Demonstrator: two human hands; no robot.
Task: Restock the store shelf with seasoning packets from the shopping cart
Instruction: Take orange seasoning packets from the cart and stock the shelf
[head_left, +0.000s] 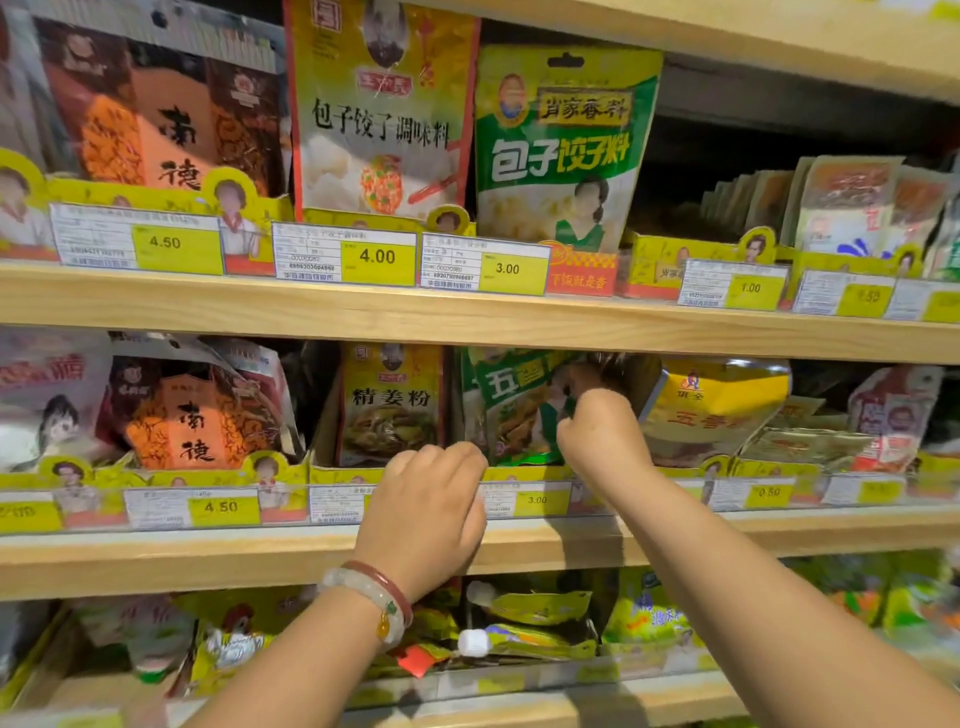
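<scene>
Both my hands are up at the middle wooden shelf. My right hand is closed on the right side of a green seasoning packet, which stands tilted in its yellow display slot. My left hand rests curled over the shelf's front lip and the price tags just left of that packet; whether it grips anything is hidden. A yellow ginger-powder packet stands upright to the left. The shopping cart is out of view.
A yellow packet leans right of the green one. Orange packets fill the left slot. The upper shelf holds tall yellow and green packets. The lower shelf holds more bags.
</scene>
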